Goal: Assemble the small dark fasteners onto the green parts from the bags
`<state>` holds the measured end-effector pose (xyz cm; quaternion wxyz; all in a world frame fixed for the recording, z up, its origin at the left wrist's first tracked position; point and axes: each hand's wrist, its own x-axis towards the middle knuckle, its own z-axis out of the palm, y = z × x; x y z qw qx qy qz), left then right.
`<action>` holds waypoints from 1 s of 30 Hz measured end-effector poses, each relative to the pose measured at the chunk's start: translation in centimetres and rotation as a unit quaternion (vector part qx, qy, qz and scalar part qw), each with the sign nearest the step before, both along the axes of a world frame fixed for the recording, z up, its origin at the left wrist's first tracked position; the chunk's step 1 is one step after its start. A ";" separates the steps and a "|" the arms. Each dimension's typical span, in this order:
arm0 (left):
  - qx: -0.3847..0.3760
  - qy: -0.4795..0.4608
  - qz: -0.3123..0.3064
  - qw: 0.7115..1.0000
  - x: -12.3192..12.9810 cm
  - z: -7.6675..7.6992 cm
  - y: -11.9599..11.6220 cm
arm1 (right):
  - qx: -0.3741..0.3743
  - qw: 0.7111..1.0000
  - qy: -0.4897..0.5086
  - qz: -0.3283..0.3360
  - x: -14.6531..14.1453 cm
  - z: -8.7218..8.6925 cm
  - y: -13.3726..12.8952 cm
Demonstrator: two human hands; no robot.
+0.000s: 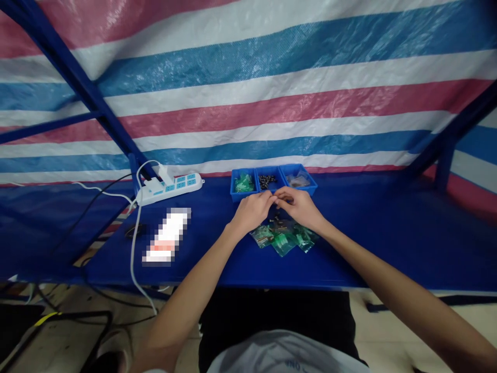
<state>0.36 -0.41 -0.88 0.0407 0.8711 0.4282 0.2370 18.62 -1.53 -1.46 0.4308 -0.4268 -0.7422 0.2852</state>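
Observation:
My left hand and my right hand meet fingertip to fingertip above the table, just in front of the blue bins. Both have curled, pinching fingers; whatever sits between them is too small to make out. Below them lie several small clear bags with green and pale pieces inside, and some dark and brownish bits close to my fingers. Behind my hands, the left blue bin holds green pieces, the middle one small black parts, and the right one clear plastic bags.
A white power strip with plugs and cables stands at the back left of the blue table. A blurred-out white and red item lies in front of it, beside a dark object. Striped sheeting hangs behind, between blue frame posts.

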 end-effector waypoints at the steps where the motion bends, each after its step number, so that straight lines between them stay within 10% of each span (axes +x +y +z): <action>1: 0.002 -0.003 0.007 1.000 0.0 0.0 0.0 | -0.029 0.999 0.024 0.009 0.0 -0.1 0.0; 19: 0.023 -0.084 -0.046 0.995 -0.4 -0.1 0.2 | -0.154 0.981 0.118 0.008 0.2 -0.1 0.2; 30: 0.022 -0.133 -0.013 0.991 -0.2 -0.6 0.6 | 0.021 0.999 -0.018 -0.043 0.0 -0.3 0.2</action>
